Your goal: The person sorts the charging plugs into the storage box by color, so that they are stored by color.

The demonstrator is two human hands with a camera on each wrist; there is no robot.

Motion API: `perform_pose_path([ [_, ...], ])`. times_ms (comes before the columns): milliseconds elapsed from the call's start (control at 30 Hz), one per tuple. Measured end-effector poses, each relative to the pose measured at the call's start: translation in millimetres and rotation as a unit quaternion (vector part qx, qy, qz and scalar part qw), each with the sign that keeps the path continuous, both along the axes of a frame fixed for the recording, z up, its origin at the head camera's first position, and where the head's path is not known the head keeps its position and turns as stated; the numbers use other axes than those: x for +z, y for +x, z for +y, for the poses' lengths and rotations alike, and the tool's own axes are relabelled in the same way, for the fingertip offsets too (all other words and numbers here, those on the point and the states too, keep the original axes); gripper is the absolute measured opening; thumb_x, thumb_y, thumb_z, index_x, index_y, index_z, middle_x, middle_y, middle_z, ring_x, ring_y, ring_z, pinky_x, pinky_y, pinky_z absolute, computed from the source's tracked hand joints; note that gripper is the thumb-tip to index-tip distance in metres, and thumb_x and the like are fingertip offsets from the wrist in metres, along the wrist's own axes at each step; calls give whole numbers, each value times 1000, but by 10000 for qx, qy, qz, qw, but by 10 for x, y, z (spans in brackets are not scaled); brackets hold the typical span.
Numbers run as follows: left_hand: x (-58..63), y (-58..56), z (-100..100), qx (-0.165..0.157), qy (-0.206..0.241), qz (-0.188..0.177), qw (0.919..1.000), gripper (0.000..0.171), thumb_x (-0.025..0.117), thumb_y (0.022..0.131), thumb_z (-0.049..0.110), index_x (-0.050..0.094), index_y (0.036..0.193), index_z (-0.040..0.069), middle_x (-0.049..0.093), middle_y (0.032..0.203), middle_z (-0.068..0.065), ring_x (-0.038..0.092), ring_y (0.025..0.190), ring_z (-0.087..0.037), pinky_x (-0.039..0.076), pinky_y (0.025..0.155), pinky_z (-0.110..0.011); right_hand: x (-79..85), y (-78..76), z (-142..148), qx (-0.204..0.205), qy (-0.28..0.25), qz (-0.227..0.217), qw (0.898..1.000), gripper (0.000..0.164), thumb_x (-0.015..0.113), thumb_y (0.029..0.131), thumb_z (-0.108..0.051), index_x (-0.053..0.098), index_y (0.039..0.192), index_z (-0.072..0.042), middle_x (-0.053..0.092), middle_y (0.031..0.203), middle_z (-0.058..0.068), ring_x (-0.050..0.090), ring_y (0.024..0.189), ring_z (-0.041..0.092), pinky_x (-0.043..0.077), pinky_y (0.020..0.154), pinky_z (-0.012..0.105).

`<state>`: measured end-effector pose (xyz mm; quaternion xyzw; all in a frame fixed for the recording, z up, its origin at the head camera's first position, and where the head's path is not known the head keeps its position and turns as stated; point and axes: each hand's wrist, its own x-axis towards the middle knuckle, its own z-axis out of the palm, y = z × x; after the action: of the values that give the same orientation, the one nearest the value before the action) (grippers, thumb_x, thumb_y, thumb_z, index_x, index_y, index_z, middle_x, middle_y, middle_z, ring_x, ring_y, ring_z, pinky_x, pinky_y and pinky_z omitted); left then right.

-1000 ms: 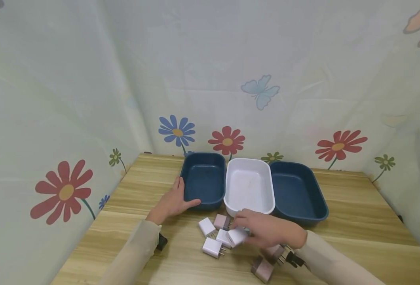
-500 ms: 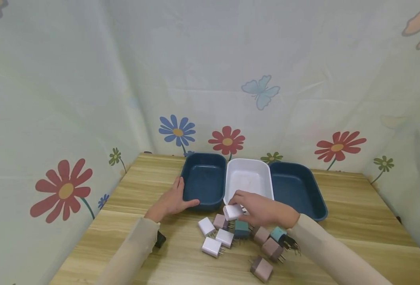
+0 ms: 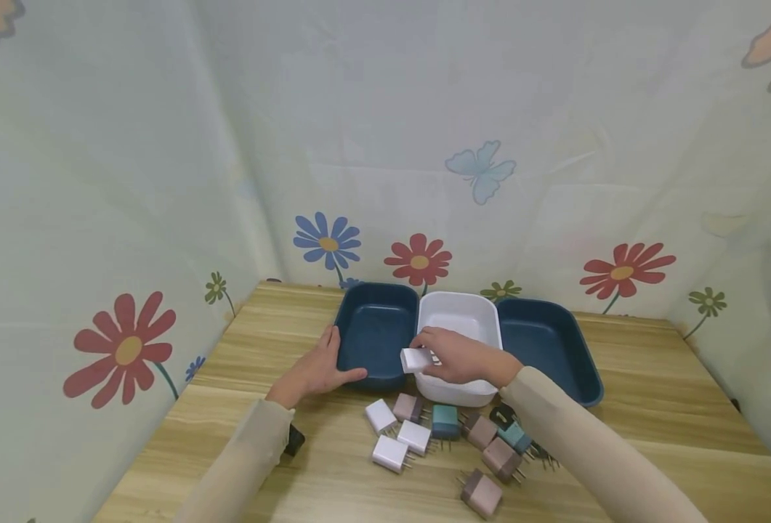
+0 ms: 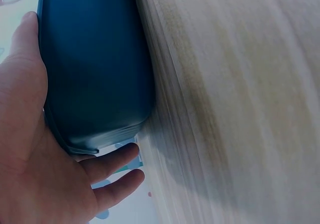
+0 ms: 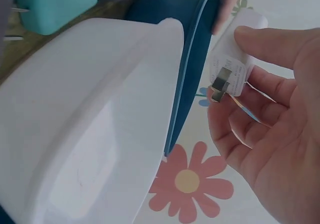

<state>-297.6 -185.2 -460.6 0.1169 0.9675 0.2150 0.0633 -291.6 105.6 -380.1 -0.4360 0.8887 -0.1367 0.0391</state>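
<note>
Thumb and fingers of the right hand are pinching a white wall charger, and its metal prongs are showing in the right wrist view. So yeah, that charger is hanging in the air to the left of the right palm, above where the white bin and the left blue bin are meeting. The white bin is sitting right under that hand.

Left hand is staying pretty relaxed: it's resting against the near left corner of the left blue bin, thumb along the rim and a couple of fingers sticking out almost straight. Off to the right of the right hand, the right blue bin is sitting beside the white one.

Closer in than the right hand, a bunch of plugs is lying on the wood-grain surface. Three more white chargers are clustering between the two hands, while dusty pink chargers, teal chargers and a black plug are spreading out below the right wrist.
</note>
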Motion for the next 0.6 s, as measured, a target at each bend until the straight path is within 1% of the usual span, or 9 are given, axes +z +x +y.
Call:
perform_pose_path([
  [133, -5, -2, 4, 13, 17, 7, 10000, 123, 54, 73, 78, 3, 149, -4, 0, 156, -22, 17, 140, -36, 25, 109, -47, -22, -127, -54, -135, -86, -20, 9999, 40, 72, 84, -18, 58, 119, -6, 60, 114, 6, 54, 98, 17, 47, 90, 34],
  [267, -13, -1, 2, 29, 9, -12, 10000, 124, 54, 72, 78, 3, 149, -4, 0, 156, -22, 17, 140, -36, 25, 109, -47, -81, -257, -104, -285, -135, -65, 9995, 40, 72, 84, -18, 58, 119, -6, 60, 113, 7, 55, 97, 18, 48, 89, 34],
  [433, -9, -3, 3, 52, -16, -13, 10000, 122, 54, 74, 77, 2, 149, -4, -1, 156, -22, 16, 140, -36, 25, 109, -47, -146, -394, -182, -596, -111, -266, 9978, 39, 72, 85, -20, 59, 120, -9, 61, 114, 4, 55, 97, 16, 47, 89, 32],
  [600, -6, 0, 8, 40, -11, -4, 10000, 120, 55, 75, 75, 2, 149, -4, -1, 156, -22, 17, 140, -36, 25, 109, -47, -204, -485, -266, -732, -83, -467, 9962, 39, 71, 86, -23, 59, 121, -11, 60, 114, 3, 54, 97, 15, 47, 89, 31],
])
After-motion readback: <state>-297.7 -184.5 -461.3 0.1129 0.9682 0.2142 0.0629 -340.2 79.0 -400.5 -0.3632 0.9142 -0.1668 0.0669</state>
